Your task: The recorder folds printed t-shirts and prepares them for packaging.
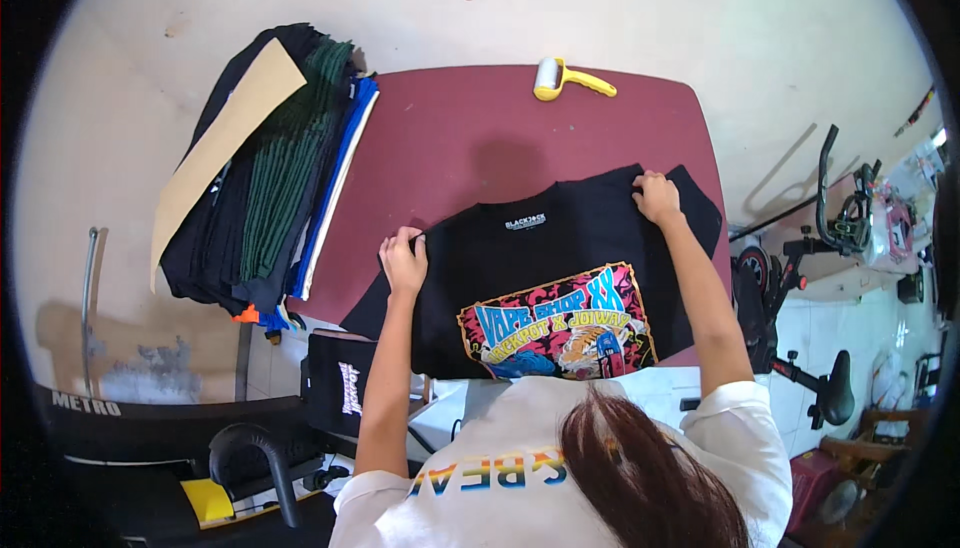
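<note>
A black T-shirt (560, 223) with a colourful printed panel lies spread on the maroon tabletop (440, 138), its neckline toward the far side. The near part of it hangs over the table's front edge by my body. At the shirt's left shoulder side, my left hand (404, 260) is closed with the fabric pinched in its fingers. Farther out on the right, my right hand (657, 198) grips the other shoulder, with the sleeve folded out beyond it. Between the two hands the collar area lies fairly flat.
A lint roller (565, 80) with a yellow handle rests at the table's far edge. Folded dark, green and blue garments (280, 178) form a tall stack on the left, topped by a tan strip (225, 143). An exercise bike (800, 268) stands right; a treadmill (170, 438) is lower left.
</note>
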Demonstrator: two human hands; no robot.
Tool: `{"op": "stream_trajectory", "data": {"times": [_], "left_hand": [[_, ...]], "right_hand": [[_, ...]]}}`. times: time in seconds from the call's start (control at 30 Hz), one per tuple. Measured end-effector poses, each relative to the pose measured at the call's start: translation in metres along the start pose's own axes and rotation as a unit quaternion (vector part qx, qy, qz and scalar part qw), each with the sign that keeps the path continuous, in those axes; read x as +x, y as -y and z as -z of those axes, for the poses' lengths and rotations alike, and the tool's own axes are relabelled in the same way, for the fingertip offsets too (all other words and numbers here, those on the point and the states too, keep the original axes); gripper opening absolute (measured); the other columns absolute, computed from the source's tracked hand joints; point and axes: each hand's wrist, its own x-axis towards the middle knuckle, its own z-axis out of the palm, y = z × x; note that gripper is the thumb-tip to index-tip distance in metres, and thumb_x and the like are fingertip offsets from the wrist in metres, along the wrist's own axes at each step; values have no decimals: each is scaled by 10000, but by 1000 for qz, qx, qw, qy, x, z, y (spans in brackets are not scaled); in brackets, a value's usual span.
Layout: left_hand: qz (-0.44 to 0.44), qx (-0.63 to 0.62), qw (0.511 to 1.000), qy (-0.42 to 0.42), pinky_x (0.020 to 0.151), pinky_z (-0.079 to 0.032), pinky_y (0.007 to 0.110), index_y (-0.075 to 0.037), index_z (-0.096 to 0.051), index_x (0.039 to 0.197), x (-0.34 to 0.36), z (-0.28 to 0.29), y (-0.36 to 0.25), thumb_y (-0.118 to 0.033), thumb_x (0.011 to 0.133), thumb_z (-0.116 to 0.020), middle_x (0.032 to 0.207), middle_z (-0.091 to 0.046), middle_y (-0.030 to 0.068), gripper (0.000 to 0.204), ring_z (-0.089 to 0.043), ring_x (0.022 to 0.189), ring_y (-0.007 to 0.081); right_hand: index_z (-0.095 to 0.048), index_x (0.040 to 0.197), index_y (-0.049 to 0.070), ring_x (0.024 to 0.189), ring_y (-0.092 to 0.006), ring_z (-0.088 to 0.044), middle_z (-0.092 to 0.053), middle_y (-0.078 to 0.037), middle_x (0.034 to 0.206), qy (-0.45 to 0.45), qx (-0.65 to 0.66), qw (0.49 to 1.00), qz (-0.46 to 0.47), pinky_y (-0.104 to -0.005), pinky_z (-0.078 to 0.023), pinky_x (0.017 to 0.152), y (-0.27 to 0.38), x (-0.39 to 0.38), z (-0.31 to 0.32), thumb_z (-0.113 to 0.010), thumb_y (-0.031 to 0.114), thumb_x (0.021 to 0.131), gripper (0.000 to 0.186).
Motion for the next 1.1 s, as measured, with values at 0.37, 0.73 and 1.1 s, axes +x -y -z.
{"op": "stream_trajectory", "data": {"times": [0.37, 0.73, 1.1], "left_hand": [[-62, -141, 976, -152, 684, -404, 260, -8, -460, 871, 75, 256, -74, -104, 868, -508, 790, -477, 52, 108, -458, 737, 126], [-151, 248, 941, -173, 741, -451, 260, -26, -586, 950, 94, 464, -165, -314, 803, -630, 810, -590, 59, 326, -559, 748, 124], [-203, -97, 934, 279, 524, -443, 318, -41, -568, 800, -48, 315, -245, -270, 688, -708, 652, -556, 68, 291, -580, 591, 207]], "right_hand": [[-499, 920, 39, 656, -129, -495, -496, -35, 703, -150, 296, 893, 305, -300, -429, 619, -2, 33, 271, -547, 128, 817, 144], [-513, 875, -2, 705, -118, -510, -537, -35, 759, -383, 258, 820, 338, -264, -449, 659, 30, 15, 473, -509, 86, 836, 97], [-512, 986, 52, 765, -96, -477, -511, -4, 795, -270, 101, 941, 176, -249, -408, 722, -66, 64, 386, -420, 109, 859, 167]]}}
